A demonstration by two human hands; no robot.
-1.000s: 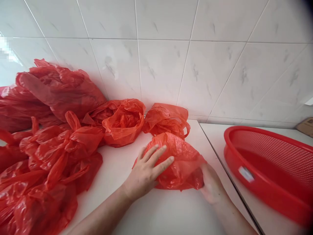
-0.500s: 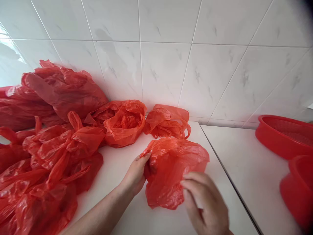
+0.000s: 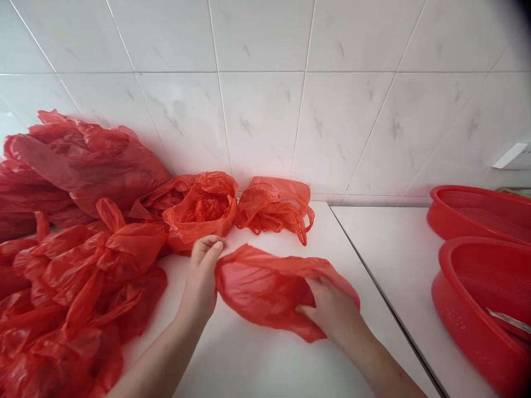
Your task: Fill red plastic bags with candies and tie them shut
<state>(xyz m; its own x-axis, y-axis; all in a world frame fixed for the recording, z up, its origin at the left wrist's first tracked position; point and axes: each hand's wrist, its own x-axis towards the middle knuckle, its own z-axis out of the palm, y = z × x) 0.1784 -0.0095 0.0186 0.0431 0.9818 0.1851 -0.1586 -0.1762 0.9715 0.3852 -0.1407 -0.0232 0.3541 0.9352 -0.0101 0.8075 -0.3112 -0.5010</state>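
Note:
A thin red plastic bag (image 3: 265, 293) is stretched between my hands just over the white surface, its mouth spread wide. My left hand (image 3: 203, 271) is closed at the bag's left edge, thumb and forefinger pinched together. My right hand (image 3: 332, 304) reaches into the mouth from the right; its thumb stands apart, and the other fingers are partly covered by the film. Behind the bag lies a crumpled red bag (image 3: 276, 204) with loose handles. Left of that, an open-topped red bag (image 3: 203, 213) holds more bunched red plastic.
A heap of knotted red bags (image 3: 83, 276) covers the left side, with a large full red bag (image 3: 91, 160) behind it. Two red plastic baskets (image 3: 456, 298) stand at the right, past a seam in the white countertop (image 3: 385, 243). A tiled wall (image 3: 261, 121) rises behind.
My right hand has moved from the bag's front edge into its mouth. The bag is now pulled wider and flatter, and my left hand is further left. The view has shifted right.

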